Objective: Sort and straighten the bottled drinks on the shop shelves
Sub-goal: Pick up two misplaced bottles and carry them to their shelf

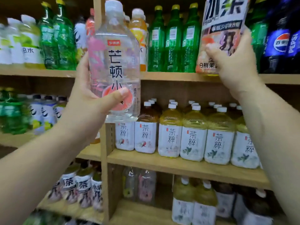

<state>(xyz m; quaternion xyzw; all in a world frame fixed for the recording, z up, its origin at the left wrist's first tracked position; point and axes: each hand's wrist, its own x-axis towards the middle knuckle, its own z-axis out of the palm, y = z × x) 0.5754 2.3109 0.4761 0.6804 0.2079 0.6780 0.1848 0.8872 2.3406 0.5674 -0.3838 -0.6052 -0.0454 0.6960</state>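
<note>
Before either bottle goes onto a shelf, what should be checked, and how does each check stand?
1. The left hand grips the clear plastic bottle with the pink label: ok.
2. The right hand grips the large peach-and-white labelled bottle: ok.
3. The clear bottle's white cap is on: ok.
4. The peach bottle's base rests on the top wooden shelf: cannot tell.
5. Free gap behind it, beside the green bottles: cannot tell, hidden.
6. The clear bottles on the lowest shelf match the held one: cannot tell, blurred.

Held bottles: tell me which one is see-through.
The clear bottle gripped by the left hand, white-capped, pink fruit on it. The right hand holds a peach-labelled bottle, fully wrapped.
</note>
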